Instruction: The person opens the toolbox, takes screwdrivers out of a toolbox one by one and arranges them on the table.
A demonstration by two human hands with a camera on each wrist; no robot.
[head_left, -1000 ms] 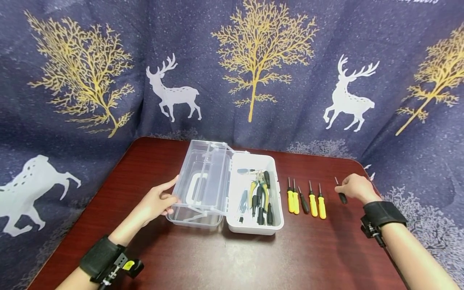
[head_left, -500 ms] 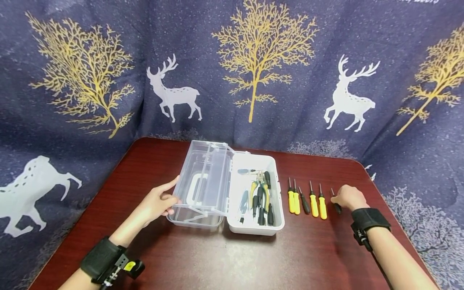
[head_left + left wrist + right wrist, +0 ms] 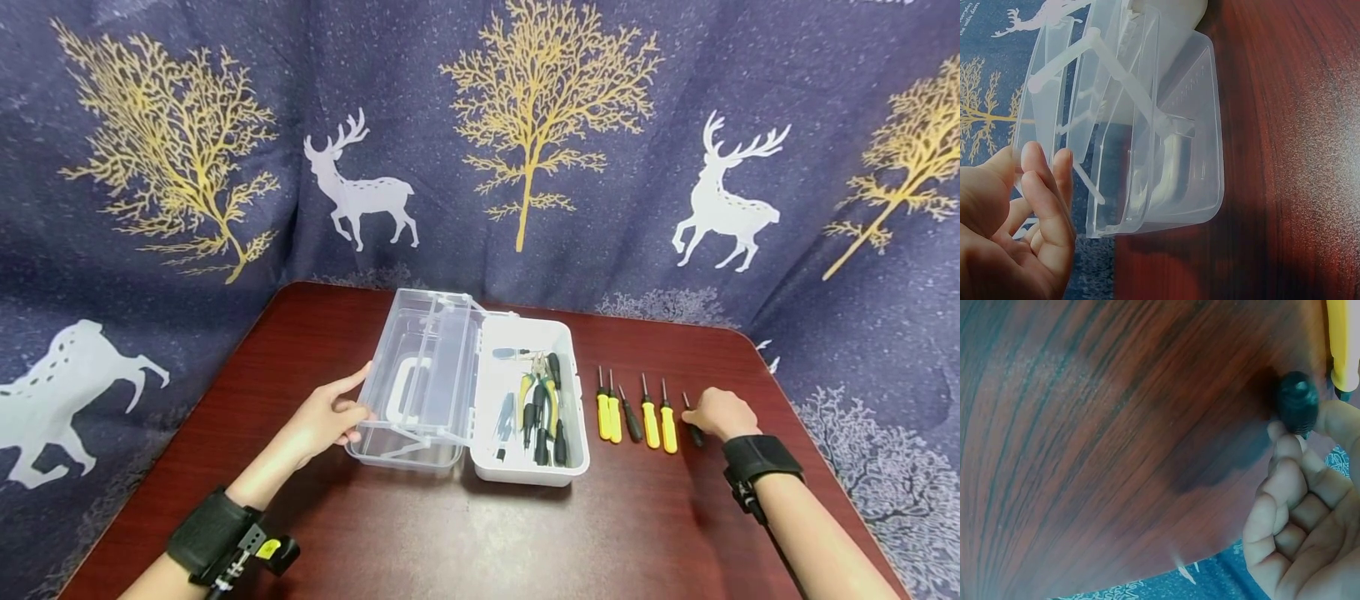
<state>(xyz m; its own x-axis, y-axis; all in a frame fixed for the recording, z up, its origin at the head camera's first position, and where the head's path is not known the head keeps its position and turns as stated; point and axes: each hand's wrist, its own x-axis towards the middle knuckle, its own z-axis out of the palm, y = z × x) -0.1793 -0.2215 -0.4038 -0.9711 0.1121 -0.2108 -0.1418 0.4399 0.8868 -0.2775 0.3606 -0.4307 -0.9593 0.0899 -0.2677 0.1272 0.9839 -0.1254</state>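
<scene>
My left hand [image 3: 330, 421] pinches the near left edge of a clear plastic tray [image 3: 453, 367], part of the opened lid side of a toolbox; the left wrist view shows thumb and fingertips at the tray's edge [image 3: 1027, 134]. At the right, my right hand [image 3: 723, 414] pinches a black-handled screwdriver [image 3: 696, 435] between thumb and fingers, its shaft pointing to the back. In the right wrist view the butt of that screwdriver's handle [image 3: 1297, 400] faces the camera. The screwdriver is at the right end of a row of screwdrivers on the table.
The white toolbox base [image 3: 525, 477] contains pliers [image 3: 554, 408] and several dark-handled tools. Between it and my right hand lie yellow-handled screwdrivers [image 3: 667, 429] and a black-handled screwdriver [image 3: 633, 427], roughly parallel. A patterned cloth [image 3: 465, 208] hangs behind the dark red table [image 3: 420, 533].
My right hand has moved left with the black screwdriver, bringing it closer to the row, mostly during the first half second. The left hand keeps its hold on the tray.
</scene>
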